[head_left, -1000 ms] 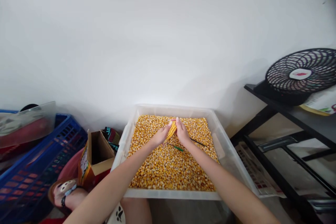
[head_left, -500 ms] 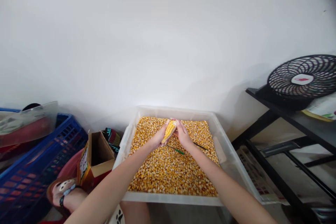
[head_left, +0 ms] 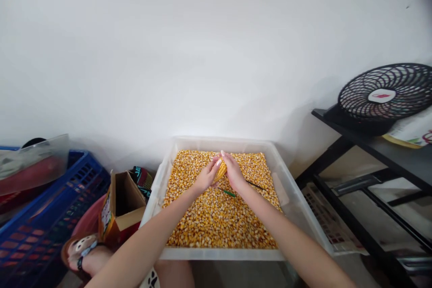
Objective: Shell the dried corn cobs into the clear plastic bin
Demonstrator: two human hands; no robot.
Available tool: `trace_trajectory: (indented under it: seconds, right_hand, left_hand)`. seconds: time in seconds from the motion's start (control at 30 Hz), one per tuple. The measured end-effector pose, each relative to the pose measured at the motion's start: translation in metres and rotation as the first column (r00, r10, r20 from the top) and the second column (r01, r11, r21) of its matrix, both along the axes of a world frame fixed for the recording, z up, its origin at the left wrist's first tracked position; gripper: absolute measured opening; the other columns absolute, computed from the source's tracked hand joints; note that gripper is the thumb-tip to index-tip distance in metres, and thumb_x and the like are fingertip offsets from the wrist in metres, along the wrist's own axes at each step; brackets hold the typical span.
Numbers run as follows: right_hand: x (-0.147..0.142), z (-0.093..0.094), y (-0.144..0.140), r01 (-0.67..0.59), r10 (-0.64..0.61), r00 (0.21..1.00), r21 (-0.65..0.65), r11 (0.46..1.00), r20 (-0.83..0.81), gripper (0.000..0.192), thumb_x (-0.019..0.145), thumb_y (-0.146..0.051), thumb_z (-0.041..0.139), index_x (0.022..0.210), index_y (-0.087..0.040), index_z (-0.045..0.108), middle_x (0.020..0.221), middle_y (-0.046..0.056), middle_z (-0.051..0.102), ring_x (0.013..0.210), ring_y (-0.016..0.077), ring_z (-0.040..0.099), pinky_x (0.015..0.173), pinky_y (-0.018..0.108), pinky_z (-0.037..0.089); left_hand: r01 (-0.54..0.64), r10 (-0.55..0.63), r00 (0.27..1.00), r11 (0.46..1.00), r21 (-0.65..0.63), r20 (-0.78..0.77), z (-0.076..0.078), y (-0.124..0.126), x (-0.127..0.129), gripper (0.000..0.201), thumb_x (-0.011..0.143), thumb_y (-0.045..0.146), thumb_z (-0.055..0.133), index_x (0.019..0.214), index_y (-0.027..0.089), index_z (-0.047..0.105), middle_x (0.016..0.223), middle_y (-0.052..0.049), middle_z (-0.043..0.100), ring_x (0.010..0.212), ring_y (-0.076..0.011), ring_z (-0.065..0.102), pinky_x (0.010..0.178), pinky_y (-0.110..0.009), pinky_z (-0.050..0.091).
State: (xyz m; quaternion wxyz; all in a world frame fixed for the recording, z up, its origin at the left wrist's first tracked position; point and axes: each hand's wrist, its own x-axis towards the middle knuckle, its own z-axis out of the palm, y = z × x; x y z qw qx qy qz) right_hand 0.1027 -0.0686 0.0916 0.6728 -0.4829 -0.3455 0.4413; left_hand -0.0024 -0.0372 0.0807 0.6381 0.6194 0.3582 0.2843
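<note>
Left hand [head_left: 205,176] and right hand [head_left: 233,172] meet over the far half of the tub [head_left: 162,175], both closed around one corn cob [head_left: 221,171]. The cob sits between the palms, tilted, its yellow kernels showing in the gap between the fingers. Loose kernels [head_left: 219,220] fill the tub nearly wall to wall. A green-handled tool [head_left: 228,192] lies on the kernels just below the hands; a thin dark rod [head_left: 255,185] lies to the right of the right wrist. Left of the tub stands an open cardboard box [head_left: 123,202], then a blue crate [head_left: 37,220] further left. A sandalled foot [head_left: 83,252] shows at lower left. To the right, a black rack [head_left: 371,144] carries a black fan [head_left: 384,96].
</note>
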Motion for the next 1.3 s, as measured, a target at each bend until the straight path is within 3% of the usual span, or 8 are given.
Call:
trace_trajectory:
  seconds: [0.07,0.17,0.43,0.57,0.73,0.83,1.1,1.3]
  right_hand:
    - [0.002,-0.002,0.002,0.005,-0.005,1.0,-0.015,1.0,-0.01,0.029,0.072,-0.049,0.054,0.085,-0.024,0.059,0.082,0.001,0.066,0.083,0.0198,0.059,0.076,0.034,0.044]
    - [0.005,-0.004,0.004,-0.019,0.018,0.999,-0.013,1.0,-0.041,0.029,0.072,-0.048,0.054,0.087,-0.024,0.059,0.082,0.001,0.066,0.084,0.0195,0.059,0.077,0.034,0.044]
    - [0.002,0.004,-0.001,-0.094,0.095,0.994,0.021,0.995,-0.06,0.03,0.073,-0.047,0.053,0.095,-0.028,0.058,0.091,-0.001,0.064,0.087,0.018,0.057,0.076,0.032,0.044]
    - [0.003,0.017,-0.002,-0.176,0.184,0.963,0.058,0.983,-0.198,0.033,0.072,-0.047,0.052,0.092,-0.022,0.06,0.086,0.002,0.065,0.084,0.0196,0.058,0.073,0.033,0.045]
    - [0.002,0.012,0.001,-0.02,0.015,0.966,-0.018,1.0,-0.258,0.028,0.069,-0.046,0.058,0.078,-0.02,0.06,0.08,0.003,0.065,0.08,0.0196,0.059,0.07,0.031,0.045]
    - [0.001,0.007,0.002,-0.037,0.04,0.973,0.017,0.999,-0.227,0.021,0.066,-0.039,0.061,0.076,-0.021,0.058,0.08,0.0,0.065,0.078,0.0182,0.059,0.07,0.03,0.045]
    - [0.001,0.012,-0.002,-0.123,0.127,0.966,0.028,0.992,-0.227,0.022,0.07,-0.037,0.057,0.087,-0.026,0.05,0.076,-0.003,0.061,0.071,0.0158,0.058,0.064,0.028,0.044]
    - [0.001,0.007,-0.003,-0.116,0.121,0.977,0.041,0.992,-0.174,0.021,0.072,-0.036,0.056,0.09,-0.028,0.049,0.079,-0.003,0.057,0.073,0.0146,0.055,0.064,0.026,0.042]
  left_hand:
    - [0.02,-0.022,0.999,0.999,0.044,0.033,0.001,-0.003,0.001,0.058,0.075,0.057,0.044,0.119,0.019,0.046,0.083,-0.005,0.059,0.051,-0.0103,0.052,0.038,-0.019,0.039]
    - [0.029,-0.03,0.999,0.999,0.017,0.033,0.003,-0.005,0.002,0.06,0.076,0.058,0.043,0.122,0.019,0.042,0.074,-0.004,0.057,0.044,-0.0096,0.049,0.034,-0.019,0.036]
    - [0.048,-0.034,0.998,0.966,-0.253,0.056,0.005,-0.003,0.004,0.062,0.075,0.068,0.03,0.091,0.013,0.054,0.043,0.004,0.041,0.029,-0.0067,0.035,0.027,-0.017,0.022]
    - [0.004,0.002,0.999,0.984,-0.18,0.036,0.007,-0.004,0.004,0.063,0.076,0.066,0.029,0.098,0.013,0.053,0.045,0.003,0.044,0.032,-0.0075,0.039,0.028,-0.018,0.026]
    - [-0.03,0.03,0.999,0.999,0.012,-0.01,0.009,-0.005,0.005,0.056,0.077,0.058,0.042,0.114,0.017,0.048,0.058,0.002,0.05,0.036,-0.0074,0.043,0.031,-0.018,0.033]
    - [-0.025,0.026,1.0,0.998,0.049,-0.014,0.01,-0.005,0.004,0.054,0.077,0.055,0.042,0.116,0.018,0.047,0.059,0.002,0.05,0.036,-0.0067,0.042,0.03,-0.018,0.032]
    - [0.024,-0.02,0.999,0.992,-0.124,0.035,0.007,-0.002,0.0,0.054,0.077,0.06,0.038,0.101,0.014,0.051,0.049,0.004,0.044,0.032,-0.0056,0.037,0.028,-0.016,0.027]
    - [0.143,-0.117,0.986,0.958,-0.25,0.115,0.003,0.002,-0.001,0.053,0.074,0.066,0.034,0.081,0.015,0.048,0.04,0.007,0.039,0.024,-0.0041,0.028,0.026,-0.016,0.015]
